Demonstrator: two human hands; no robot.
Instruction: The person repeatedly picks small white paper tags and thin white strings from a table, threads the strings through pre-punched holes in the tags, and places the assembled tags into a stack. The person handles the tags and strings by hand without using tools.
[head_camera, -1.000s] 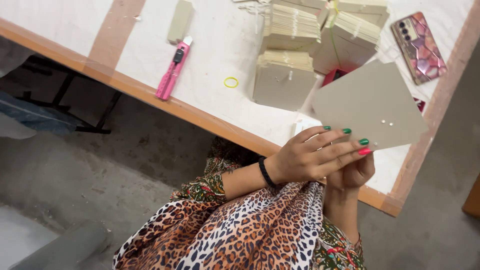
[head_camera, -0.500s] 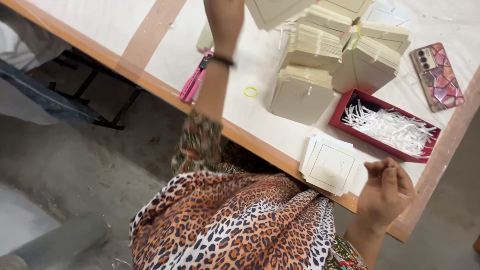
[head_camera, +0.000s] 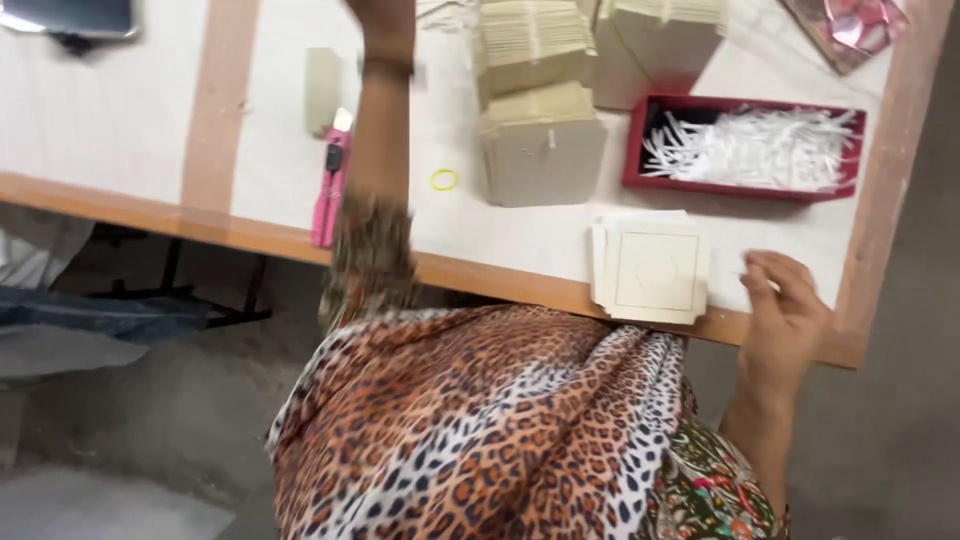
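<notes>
— Left hand (head_camera: 380, 12)? Cut off by the top edge; grip impossible to tell.
— Right hand (head_camera: 785, 305)? Fingers curled, pinching something tiny, blurred, beside the square cream card stack (head_camera: 652, 268) at the table edge.

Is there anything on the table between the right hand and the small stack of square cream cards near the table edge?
Nothing visible. The right hand rests at the table's front edge, just right of the stack of cream cards, with only bare tabletop between them. The red tray of white strips lies farther back, out of the way.
</notes>
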